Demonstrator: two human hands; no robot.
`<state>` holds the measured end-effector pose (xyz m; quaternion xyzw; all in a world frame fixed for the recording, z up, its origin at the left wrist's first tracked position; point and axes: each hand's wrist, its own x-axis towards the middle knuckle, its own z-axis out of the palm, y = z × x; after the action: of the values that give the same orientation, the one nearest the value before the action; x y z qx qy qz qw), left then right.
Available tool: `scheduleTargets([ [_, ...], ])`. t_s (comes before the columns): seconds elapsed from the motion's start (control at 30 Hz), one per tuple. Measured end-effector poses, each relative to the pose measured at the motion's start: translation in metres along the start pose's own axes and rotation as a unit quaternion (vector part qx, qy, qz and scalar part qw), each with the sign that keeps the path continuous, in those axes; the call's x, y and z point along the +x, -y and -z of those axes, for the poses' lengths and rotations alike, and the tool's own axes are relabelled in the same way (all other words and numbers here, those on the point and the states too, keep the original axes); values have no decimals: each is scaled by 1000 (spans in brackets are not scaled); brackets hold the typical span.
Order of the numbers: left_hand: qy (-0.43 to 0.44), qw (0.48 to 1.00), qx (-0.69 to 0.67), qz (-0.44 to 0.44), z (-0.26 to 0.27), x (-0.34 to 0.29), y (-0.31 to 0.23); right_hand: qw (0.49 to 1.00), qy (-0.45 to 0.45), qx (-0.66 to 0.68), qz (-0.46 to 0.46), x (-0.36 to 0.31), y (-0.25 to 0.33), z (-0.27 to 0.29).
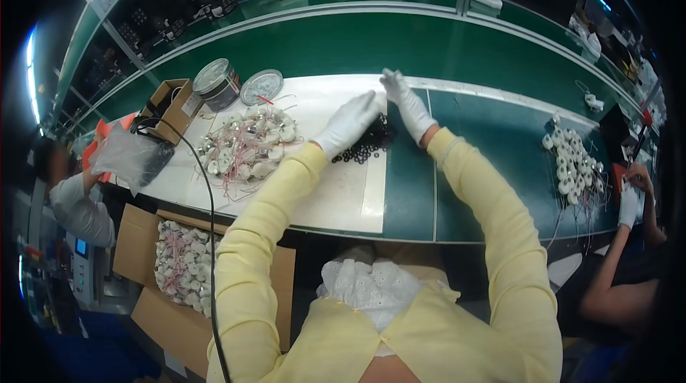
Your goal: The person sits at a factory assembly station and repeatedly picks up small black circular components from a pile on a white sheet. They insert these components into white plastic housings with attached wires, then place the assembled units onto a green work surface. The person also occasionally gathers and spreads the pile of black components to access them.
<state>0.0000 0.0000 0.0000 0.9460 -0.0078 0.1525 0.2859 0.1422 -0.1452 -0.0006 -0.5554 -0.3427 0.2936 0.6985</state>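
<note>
Both my hands wear white gloves and reach over the bench. My left hand (349, 126) lies with fingers stretched out along the left side of a pile of small black rings (368, 141), covering part of it. On the pile's right side is my right hand (407, 106), its fingers extended and pointing away from me. Neither hand shows anything held. Left of my left hand sits a heap of small white motor-like parts (246, 141) with pink and red wires.
A grey tin (216, 84), its round lid (261, 87) and a small cardboard box (169, 108) stand back left. An open carton (184, 265) of similar wired parts is below. More white parts (572, 163) lie right, beside a co-worker's gloved hand (628, 206). A black cable (211, 219) hangs across the left.
</note>
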Motion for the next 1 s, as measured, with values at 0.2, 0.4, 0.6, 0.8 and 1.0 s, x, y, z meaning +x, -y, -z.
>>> scheduleTargets([
  [0.2,-11,970,243,-19,-19,-10,-36,858,53,-470,202,-23,8,-22],
  [0.4,18,973,226,-33,-17,-21,-27,783,54,-575,231,-42,14,-39],
  [0.6,104,958,268,-5,-9,-21,-22,781,52,-581,222,-47,23,-49],
  [0.8,181,932,315,14,2,-26,-27,792,59,-578,186,-52,25,-56],
  [1.0,199,924,323,48,8,-26,-40,780,56,-588,205,-47,18,-56],
])
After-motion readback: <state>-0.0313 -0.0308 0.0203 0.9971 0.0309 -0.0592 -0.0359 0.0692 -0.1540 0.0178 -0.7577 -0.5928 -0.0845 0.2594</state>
